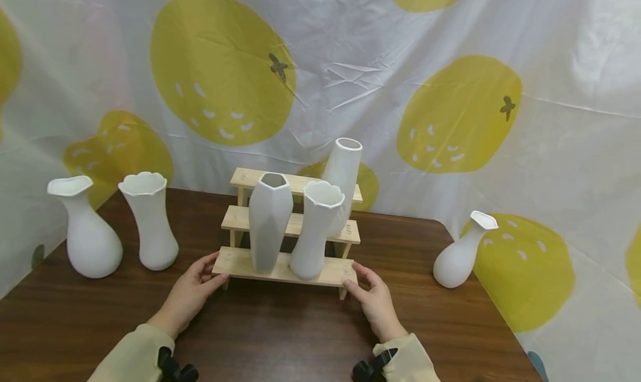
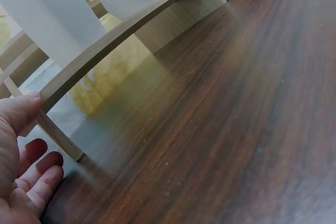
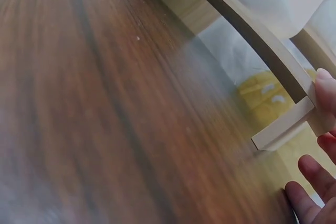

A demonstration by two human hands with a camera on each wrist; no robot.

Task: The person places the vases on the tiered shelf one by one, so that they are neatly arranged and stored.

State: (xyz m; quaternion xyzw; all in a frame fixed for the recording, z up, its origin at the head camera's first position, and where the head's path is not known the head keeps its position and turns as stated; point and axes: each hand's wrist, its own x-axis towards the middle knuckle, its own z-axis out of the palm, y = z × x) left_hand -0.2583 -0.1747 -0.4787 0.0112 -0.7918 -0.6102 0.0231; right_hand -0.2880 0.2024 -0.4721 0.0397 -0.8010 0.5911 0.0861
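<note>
I find a three-tier wooden stand (image 1: 295,225) at the centre of the head frame, on the brown bench (image 1: 270,337). Its wood is pale and smooth, with a light grain; three narrow boards step upward like stairs on slender legs, and small dark marks show at the right ends of the lower two boards.

The left hand (image 1: 192,290), lower left of centre, holds the left end of the lowest board (image 1: 234,261); this grip is narrow, thumb on the board and fingers bent beside it. The right hand (image 1: 373,298), lower right of centre, has a matching narrow grip on the opposite end.

I record a white faceted vase (image 1: 270,221) upright on the lowest board, left of the middle, and a white scalloped vase (image 1: 312,237) to its right. A tall smooth vase (image 1: 345,170) rises behind the latter, its foot partly hidden.

At frame left I note a bulbous vase (image 1: 95,243) beside a second scalloped vase (image 1: 152,221); at frame right, a tilted-neck vase (image 1: 457,257). A pale cloth (image 1: 345,43) with yellow fruit prints fills the upper frame.
</note>
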